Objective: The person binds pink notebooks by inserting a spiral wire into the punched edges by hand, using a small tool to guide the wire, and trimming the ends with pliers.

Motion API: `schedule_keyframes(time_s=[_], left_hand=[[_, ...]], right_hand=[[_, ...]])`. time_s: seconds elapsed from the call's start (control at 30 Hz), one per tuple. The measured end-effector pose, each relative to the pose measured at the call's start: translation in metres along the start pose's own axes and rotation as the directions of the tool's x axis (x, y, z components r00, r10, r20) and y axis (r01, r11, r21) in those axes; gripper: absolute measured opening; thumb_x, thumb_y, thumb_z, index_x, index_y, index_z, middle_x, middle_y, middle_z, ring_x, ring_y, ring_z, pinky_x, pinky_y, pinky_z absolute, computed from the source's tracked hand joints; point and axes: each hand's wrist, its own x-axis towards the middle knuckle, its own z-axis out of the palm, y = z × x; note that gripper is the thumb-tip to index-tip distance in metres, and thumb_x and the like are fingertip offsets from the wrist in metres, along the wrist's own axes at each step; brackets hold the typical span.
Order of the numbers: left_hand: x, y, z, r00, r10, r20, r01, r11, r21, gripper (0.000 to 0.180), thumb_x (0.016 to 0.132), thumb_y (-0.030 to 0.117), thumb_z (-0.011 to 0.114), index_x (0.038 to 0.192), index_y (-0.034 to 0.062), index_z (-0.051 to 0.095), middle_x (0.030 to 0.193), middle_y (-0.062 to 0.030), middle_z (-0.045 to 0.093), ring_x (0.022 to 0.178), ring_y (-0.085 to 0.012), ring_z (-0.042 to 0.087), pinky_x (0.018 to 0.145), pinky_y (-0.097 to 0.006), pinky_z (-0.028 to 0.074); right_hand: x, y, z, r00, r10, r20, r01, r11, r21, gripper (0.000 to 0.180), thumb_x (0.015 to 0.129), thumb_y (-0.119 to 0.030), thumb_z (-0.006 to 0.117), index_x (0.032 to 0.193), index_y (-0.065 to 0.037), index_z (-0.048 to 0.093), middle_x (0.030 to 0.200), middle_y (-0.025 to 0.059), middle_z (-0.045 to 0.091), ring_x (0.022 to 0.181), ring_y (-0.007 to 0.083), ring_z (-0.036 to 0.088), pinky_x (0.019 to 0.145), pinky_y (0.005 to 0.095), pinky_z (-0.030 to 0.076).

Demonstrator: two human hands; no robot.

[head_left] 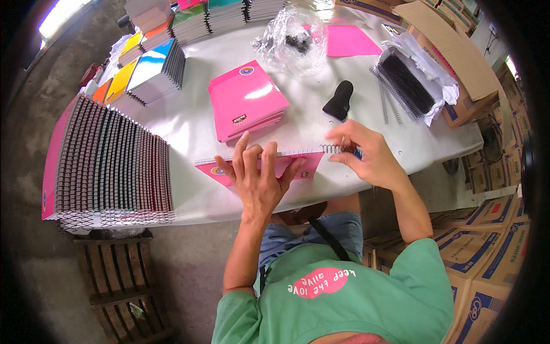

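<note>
A pink-covered notebook (298, 164) stands on its edge near the front of the table, its punched edge facing up. My left hand (255, 172) is closed over it, fingers on the far side and thumb along the top. At the notebook's right end, a dark wire spiral coil (329, 149) sticks out sideways. My right hand (366, 155) pinches the coil's outer end between thumb and fingers. Something small and blue (358, 153) shows inside that hand, mostly hidden. Just beyond my hands lies a stack of pink covers and pages (246, 100).
Bound notebooks (109, 160) form a large stack at left; more piles (154, 66) stand behind. A black object (340, 100), a clear plastic bag (298, 40), a pink sheet (350, 41) and a box of coils (409, 86) lie on the table (189, 200). Cartons (475, 246) are stacked at right.
</note>
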Motion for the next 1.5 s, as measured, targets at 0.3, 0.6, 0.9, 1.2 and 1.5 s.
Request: schedule_keyframes(time_s=[0.3, 0.6, 0.9, 1.2, 1.5], left_hand=[[0.005, -0.012, -0.005, 0.998, 0.008, 0.059, 0.008, 0.964, -0.267, 0.051, 0.058, 0.054, 0.076, 0.079, 0.0127, 0.055, 0.081, -0.0028, 0.048, 0.104, -0.0273, 0.053, 0.106, -0.050, 0.019], [-0.012, -0.023, -0.020, 0.997, 0.068, 0.034, -0.051, 0.929, -0.367, 0.050, 0.054, 0.049, 0.079, 0.090, 0.0174, 0.064, 0.077, -0.0019, 0.044, 0.099, -0.0230, 0.051, 0.107, -0.049, 0.019], [-0.010, 0.008, -0.020, 0.992, -0.129, -0.010, 0.121, 0.953, -0.276, 0.046, 0.062, 0.053, 0.076, 0.083, 0.0147, 0.061, 0.097, -0.0064, 0.049, 0.117, -0.0339, 0.043, 0.105, -0.051, 0.016], [-0.003, 0.006, -0.013, 0.995, -0.080, 0.063, 0.096, 0.950, -0.298, 0.058, 0.053, 0.057, 0.079, 0.068, 0.0084, 0.051, 0.078, -0.0070, 0.048, 0.120, -0.0378, 0.042, 0.104, -0.054, 0.019], [0.004, 0.003, -0.019, 0.996, -0.067, 0.053, 0.080, 0.947, -0.313, 0.057, 0.057, 0.058, 0.076, 0.067, 0.0080, 0.049, 0.078, -0.0084, 0.046, 0.117, -0.0338, 0.046, 0.102, -0.052, 0.021]], right_hand=[[0.033, 0.044, -0.035, 0.883, 0.093, 0.461, -0.078, 0.996, -0.051, 0.033, 0.076, 0.009, 0.049, 0.105, -0.004, 0.059, 0.108, 0.0133, 0.060, 0.094, 0.0233, 0.060, 0.074, 0.0311, 0.049], [0.056, 0.189, -0.043, 0.908, 0.216, 0.358, 0.131, 0.666, -0.735, 0.057, 0.065, 0.007, 0.062, 0.117, -0.016, 0.052, 0.140, 0.0040, 0.040, 0.135, 0.0231, 0.030, 0.107, 0.0575, 0.023], [0.024, 0.073, 0.012, 0.996, 0.078, -0.052, -0.008, 0.616, 0.788, 0.033, 0.078, -0.012, 0.070, 0.106, -0.004, 0.056, 0.117, 0.0116, 0.054, 0.108, 0.0194, 0.053, 0.092, 0.0343, 0.042], [-0.010, 0.038, 0.040, 0.984, -0.163, 0.077, 0.033, 0.585, 0.811, 0.028, 0.086, -0.013, 0.053, 0.105, 0.004, 0.064, 0.116, 0.0218, 0.057, 0.113, 0.0305, 0.053, 0.099, 0.0374, 0.040], [0.016, 0.042, 0.018, 0.956, -0.082, 0.282, -0.038, 0.918, 0.396, 0.037, 0.080, -0.012, 0.047, 0.110, 0.003, 0.063, 0.113, 0.0171, 0.060, 0.105, 0.0264, 0.057, 0.095, 0.0311, 0.041]])
